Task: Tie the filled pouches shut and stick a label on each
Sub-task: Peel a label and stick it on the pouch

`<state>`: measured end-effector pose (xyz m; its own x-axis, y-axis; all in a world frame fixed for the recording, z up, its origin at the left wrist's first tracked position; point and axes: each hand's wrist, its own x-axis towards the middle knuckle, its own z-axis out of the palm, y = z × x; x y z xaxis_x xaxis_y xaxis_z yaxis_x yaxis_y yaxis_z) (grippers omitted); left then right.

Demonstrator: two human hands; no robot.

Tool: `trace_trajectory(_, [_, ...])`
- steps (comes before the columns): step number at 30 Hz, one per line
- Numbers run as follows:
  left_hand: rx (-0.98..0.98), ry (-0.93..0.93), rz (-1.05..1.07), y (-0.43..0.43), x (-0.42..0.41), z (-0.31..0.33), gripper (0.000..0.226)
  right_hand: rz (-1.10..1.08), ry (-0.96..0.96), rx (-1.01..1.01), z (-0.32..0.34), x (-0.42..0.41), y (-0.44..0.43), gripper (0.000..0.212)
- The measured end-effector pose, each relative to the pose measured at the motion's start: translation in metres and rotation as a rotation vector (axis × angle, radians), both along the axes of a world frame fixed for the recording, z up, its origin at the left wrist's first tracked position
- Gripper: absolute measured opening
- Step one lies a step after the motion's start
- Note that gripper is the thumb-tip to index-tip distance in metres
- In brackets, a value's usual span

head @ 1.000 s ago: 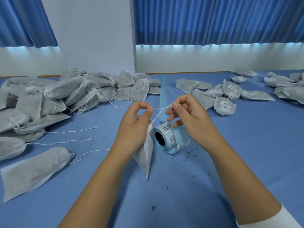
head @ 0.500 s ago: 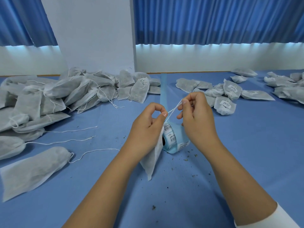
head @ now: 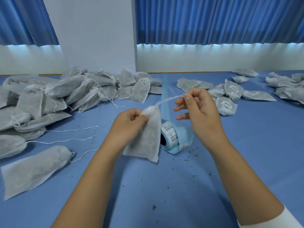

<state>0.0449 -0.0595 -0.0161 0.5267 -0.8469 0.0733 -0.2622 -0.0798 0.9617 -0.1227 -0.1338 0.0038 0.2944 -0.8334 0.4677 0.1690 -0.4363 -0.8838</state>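
My left hand (head: 130,122) pinches the gathered neck of a grey-white non-woven fabric pouch (head: 146,140) at the centre of the frame. The pouch hangs tilted over the blue table cloth (head: 181,186). My right hand (head: 199,112), just right of centre, pinches the thin white drawstring (head: 169,100) between thumb and forefinger, with the other fingers spread. The string runs from the neck up to that pinch. Behind the pouch lies a pale blue roll of printed white labels (head: 171,137). A heap of filled pouches with loose strings (head: 65,96) sits at the left, and labelled pouches (head: 227,106) lie at the upper right.
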Motion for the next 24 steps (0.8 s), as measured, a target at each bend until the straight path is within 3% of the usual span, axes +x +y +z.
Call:
trace_trajectory(3, [-0.099,0.114,0.100,-0.001,0.006,0.000,0.005,0.022,0.088,-0.135,-0.002,0.003,0.008,0.016])
trace_trajectory(5, [-0.109,0.081,0.168,-0.001,0.007,-0.001,0.011,0.029,0.157,-0.236,-0.005,0.007,0.016,0.014])
trace_trajectory(10, [-0.023,0.059,0.209,-0.005,0.007,-0.002,0.041,0.037,0.418,-0.546,-0.012,0.016,0.029,0.006])
trace_trajectory(13, [0.034,0.095,0.204,-0.007,0.005,-0.002,0.043,0.053,0.517,-0.601,-0.015,0.017,0.029,0.007])
trace_trajectory(18, [-0.067,0.586,0.050,-0.001,0.000,0.003,0.036,0.043,0.619,-0.662,-0.015,0.016,0.026,0.006])
trace_trajectory(24, [-0.110,0.850,-0.272,0.005,0.004,0.010,0.040,0.005,0.644,-0.628,-0.017,0.014,0.021,0.005])
